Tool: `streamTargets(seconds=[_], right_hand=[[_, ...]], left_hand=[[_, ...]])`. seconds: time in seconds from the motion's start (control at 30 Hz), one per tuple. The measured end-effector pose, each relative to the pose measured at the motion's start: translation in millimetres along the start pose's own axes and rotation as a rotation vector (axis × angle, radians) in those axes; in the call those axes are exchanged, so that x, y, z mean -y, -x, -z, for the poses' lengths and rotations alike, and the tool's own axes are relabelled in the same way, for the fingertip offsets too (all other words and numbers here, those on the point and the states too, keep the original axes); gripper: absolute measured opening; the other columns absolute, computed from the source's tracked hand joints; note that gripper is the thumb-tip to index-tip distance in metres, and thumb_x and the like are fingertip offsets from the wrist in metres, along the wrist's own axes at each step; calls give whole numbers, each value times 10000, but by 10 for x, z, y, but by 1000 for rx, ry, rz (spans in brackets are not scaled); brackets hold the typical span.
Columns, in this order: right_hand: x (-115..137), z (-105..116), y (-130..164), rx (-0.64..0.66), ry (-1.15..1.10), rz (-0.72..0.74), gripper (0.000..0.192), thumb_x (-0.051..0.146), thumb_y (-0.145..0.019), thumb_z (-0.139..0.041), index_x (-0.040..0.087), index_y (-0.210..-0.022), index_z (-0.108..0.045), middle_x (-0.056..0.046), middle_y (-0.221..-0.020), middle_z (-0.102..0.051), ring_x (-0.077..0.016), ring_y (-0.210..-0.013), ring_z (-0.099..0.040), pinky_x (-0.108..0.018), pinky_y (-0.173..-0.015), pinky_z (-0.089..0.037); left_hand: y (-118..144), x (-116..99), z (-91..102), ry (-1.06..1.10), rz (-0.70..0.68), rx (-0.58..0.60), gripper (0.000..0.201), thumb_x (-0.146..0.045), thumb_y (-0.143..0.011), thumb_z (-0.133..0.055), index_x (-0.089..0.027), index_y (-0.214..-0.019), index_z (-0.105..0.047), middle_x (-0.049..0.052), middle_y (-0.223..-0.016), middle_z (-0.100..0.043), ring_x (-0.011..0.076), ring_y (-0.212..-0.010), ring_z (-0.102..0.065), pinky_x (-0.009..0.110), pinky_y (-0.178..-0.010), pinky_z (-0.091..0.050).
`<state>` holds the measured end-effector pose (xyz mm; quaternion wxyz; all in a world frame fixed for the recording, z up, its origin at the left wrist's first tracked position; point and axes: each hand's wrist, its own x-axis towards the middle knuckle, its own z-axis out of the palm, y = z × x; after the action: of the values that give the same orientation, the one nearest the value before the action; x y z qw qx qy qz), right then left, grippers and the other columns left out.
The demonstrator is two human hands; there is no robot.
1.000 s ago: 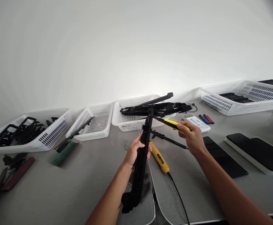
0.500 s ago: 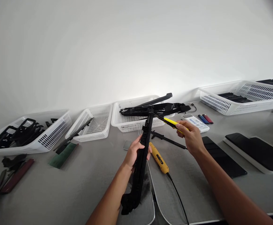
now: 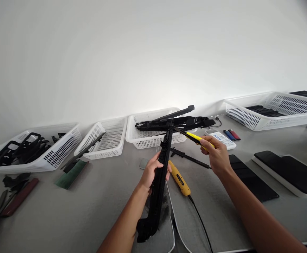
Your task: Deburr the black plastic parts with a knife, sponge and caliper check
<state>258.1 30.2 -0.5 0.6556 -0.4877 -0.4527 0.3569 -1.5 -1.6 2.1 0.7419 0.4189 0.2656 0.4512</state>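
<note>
My left hand [image 3: 151,172] grips a long black plastic part [image 3: 158,186] around its middle and holds it tilted, its lower end over a metal plate [image 3: 161,237] dusted with black shavings. My right hand [image 3: 215,154] holds a yellow utility knife [image 3: 195,137], whose dark blade end touches the part's upper tip. A yellow corded tool [image 3: 179,177] lies on the grey table just right of the part.
Along the wall stand white baskets: one with black parts [image 3: 63,147] at left, a nearly empty one [image 3: 116,137], one [image 3: 148,140] bearing long black parts, a large one [image 3: 264,119] at right. A white remote [image 3: 222,138], lighters [image 3: 231,134], dark flat panels [image 3: 290,170] and green and maroon strips [image 3: 71,174] lie around.
Both hands stay nearly where they were; the knife tip has shifted slightly along the part's upper end. The other person's hand seen at the far left edge is gone.
</note>
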Motion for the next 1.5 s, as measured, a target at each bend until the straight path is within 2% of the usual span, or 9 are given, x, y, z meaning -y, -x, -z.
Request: streamTargets(seconds=[0.07,0.2,0.37,0.5,0.93,1.03,1.2,1.37,1.5], right_hand=[[-22,17,-16,1,-5,-2,320,520,-819,-813,219,-909,-755,-22,-798,-646,-132,-594,-458,-280,-503,-366],[-19,36,-36,-82,-58,-31,307,509,-808,-828,229,-906,-749,-17,-827,-650,-125,-611,-488,-269,-515,-390],[17,10,-16,33,-74,-45,294,500,-820,-814,216,-868,-751,-23,-791,-633,-128,-600,-458,-281,-512,-361],[2,-5,-11,-20,-101,-44,300,504,-827,-819,229,-922,-744,-13,-813,-636,-123,-601,-463,-271,-517,-367],[15,-5,-18,8,-53,-22,302,523,-842,-791,231,-902,-743,-19,-802,-640,-129,-581,-466,-283,-496,-376],[16,-2,-20,-36,-71,-26,303,516,-821,-810,230,-899,-751,-17,-799,-640,-124,-581,-465,-277,-496,-374],[30,-6,-12,56,-77,-34,282,487,-812,-811,212,-847,-761,-27,-776,-620,-129,-596,-446,-281,-501,-348],[59,-22,10,-18,-64,-52,321,518,-796,-834,217,-882,-762,-27,-788,-616,-134,-610,-454,-283,-518,-374],[86,-34,21,113,-58,-52,333,530,-787,-827,208,-824,-746,-16,-733,-576,-132,-582,-447,-287,-503,-359]], left_hand=[[6,-6,-1,4,-5,-3,581,-280,-780,-614,-126,-1334,-537,14,-715,-712,155,-457,-587,258,-463,-397],[12,-10,1,9,-8,-11,574,-273,-788,-611,-127,-1338,-534,12,-711,-709,156,-459,-589,254,-462,-395],[3,-3,8,11,-2,20,589,-274,-792,-615,-126,-1355,-525,15,-722,-709,157,-458,-591,253,-459,-395],[1,-8,1,10,2,33,583,-264,-784,-610,-125,-1344,-527,17,-716,-708,159,-458,-592,258,-465,-413],[8,-6,11,29,0,43,503,-269,-784,-618,-136,-1267,-569,19,-718,-708,151,-456,-597,247,-454,-402],[4,-5,12,25,-7,37,477,-277,-784,-625,-147,-1240,-574,15,-715,-707,150,-454,-597,244,-445,-396],[-3,-6,8,22,-15,32,480,-283,-770,-623,-155,-1227,-555,12,-699,-708,156,-446,-589,252,-438,-401],[4,-6,10,19,-6,21,530,-282,-787,-622,-140,-1292,-548,15,-712,-711,156,-458,-588,255,-453,-394],[9,-9,13,25,-4,25,563,-288,-783,-630,-141,-1320,-545,15,-715,-711,154,-458,-584,255,-456,-387]])
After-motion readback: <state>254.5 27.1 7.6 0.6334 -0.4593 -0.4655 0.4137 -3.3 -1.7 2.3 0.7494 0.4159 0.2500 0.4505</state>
